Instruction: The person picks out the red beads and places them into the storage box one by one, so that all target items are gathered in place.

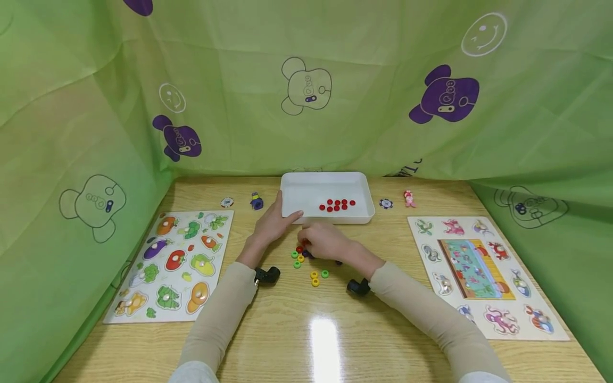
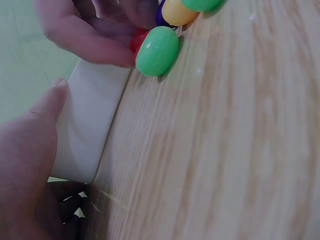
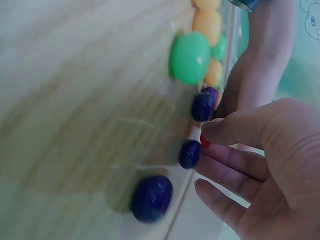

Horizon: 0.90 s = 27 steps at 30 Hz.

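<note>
A shallow white tray (image 1: 337, 219) stands near the back of the table, with several red beads (image 1: 337, 202) lying inside it. My left hand (image 1: 272, 221) grips its front left corner, thumb at the front wall and fingers round the side. Just in front of the tray, my right hand (image 1: 328, 242) pinches a red bead (image 3: 204, 140) between thumb and fingertips, low over the table. Around those fingertips lie dark purple beads (image 3: 152, 198), green beads (image 2: 159, 51) and yellow beads (image 1: 314, 282). Another red bead (image 1: 299, 249) sits beside the right fingers.
A vegetable puzzle board (image 1: 179, 284) lies at the left, a sea-animal puzzle board (image 1: 431, 231) at the right. Poker chips (image 1: 227, 202) and small figures (image 1: 408, 199) flank the tray. Green printed cloth (image 1: 239, 122) walls the table at the back and sides.
</note>
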Available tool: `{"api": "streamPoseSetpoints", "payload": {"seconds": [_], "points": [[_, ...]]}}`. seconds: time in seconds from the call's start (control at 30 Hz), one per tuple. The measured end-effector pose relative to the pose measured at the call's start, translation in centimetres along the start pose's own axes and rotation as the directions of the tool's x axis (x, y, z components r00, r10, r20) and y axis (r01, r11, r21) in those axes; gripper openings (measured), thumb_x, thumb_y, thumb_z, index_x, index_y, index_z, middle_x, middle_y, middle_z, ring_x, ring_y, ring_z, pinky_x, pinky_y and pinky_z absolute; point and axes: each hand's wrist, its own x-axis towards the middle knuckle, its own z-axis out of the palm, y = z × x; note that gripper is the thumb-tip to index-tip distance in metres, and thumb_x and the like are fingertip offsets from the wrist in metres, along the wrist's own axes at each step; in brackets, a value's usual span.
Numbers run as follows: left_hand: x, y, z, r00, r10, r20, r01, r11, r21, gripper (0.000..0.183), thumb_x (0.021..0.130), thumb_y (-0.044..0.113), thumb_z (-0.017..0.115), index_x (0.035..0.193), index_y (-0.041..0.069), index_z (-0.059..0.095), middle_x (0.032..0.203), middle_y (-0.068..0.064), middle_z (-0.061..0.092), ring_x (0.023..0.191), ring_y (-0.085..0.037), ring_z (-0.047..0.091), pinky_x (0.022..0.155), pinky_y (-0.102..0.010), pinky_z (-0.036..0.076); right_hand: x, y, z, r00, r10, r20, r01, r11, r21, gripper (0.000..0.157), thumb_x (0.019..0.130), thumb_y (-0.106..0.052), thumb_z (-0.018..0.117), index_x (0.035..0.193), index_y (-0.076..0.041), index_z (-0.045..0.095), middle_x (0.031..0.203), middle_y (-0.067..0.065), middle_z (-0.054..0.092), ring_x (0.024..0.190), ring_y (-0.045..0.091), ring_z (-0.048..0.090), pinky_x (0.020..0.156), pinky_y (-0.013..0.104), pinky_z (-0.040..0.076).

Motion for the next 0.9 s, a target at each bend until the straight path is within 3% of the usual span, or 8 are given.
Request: {"api": "streamPoseSetpoints", "payload": {"seconds": [0.2, 0.43, 0.63, 0.9], "points": [[0.1, -0.3, 0.2, 1.0, -0.003, -0.017, 0.003, 1.0, 0.015, 0.103, 0.079, 0.075, 0.044, 0.149, 0.023, -0.01, 0.156, -0.009, 0.018, 0.14, -0.028, 0.028, 0.105, -0.051, 0.034, -0.1, 0.6, -1.2, 0.996, 0.089, 0.005, -0.089, 0.995, 0.045, 0.014, 0.083, -0.015, 0.068, 0.097, -0.017, 0.07, 0.09, -0.005, 0.064, 0.073, 0.005, 0.055, 0.065, 0.021, 0.047], [0.3, -0.3, 0.3, 1.0, -0.002, -0.013, 0.003, 1.0, 0.006, 0.102, 0.08, 0.072, 0.045, 0.15, 0.02, -0.008, 0.155, -0.011, 0.019, 0.14, -0.03, 0.028, 0.105, -0.052, 0.034, 0.2, 2.1, -3.6, 0.971, 0.229, -0.071, -0.223, 0.971, 0.087, 0.018, 0.083, -0.012, 0.067, 0.1, -0.016, 0.07, 0.091, -0.005, 0.064, 0.078, 0.011, 0.059, 0.066, 0.027, 0.049], [0.3, -0.4, 0.1, 1.0, -0.005, -0.024, 0.004, 1.0, -0.014, 0.103, 0.08, 0.073, 0.045, 0.15, 0.017, -0.004, 0.155, -0.011, 0.02, 0.139, -0.03, 0.029, 0.105, -0.053, 0.035, 1.6, 4.7, -3.7, 0.938, 0.328, -0.112, -0.314, 0.94, 0.131, 0.018, 0.084, -0.011, 0.063, 0.1, -0.012, 0.07, 0.091, 0.0, 0.065, 0.08, 0.015, 0.06, 0.067, 0.031, 0.049], [0.6, -0.5, 0.4, 0.999, 0.011, -0.03, -0.012, 0.999, -0.033, 0.101, 0.081, 0.07, 0.048, 0.15, 0.016, -0.002, 0.156, -0.008, 0.018, 0.141, -0.028, 0.026, 0.108, -0.052, 0.031, 3.1, 8.1, -2.1, 0.875, 0.476, -0.091, -0.448, 0.866, 0.221, 0.027, 0.081, -0.005, 0.056, 0.102, -0.011, 0.07, 0.1, 0.004, 0.067, 0.084, 0.018, 0.058, 0.073, 0.035, 0.05]]}}
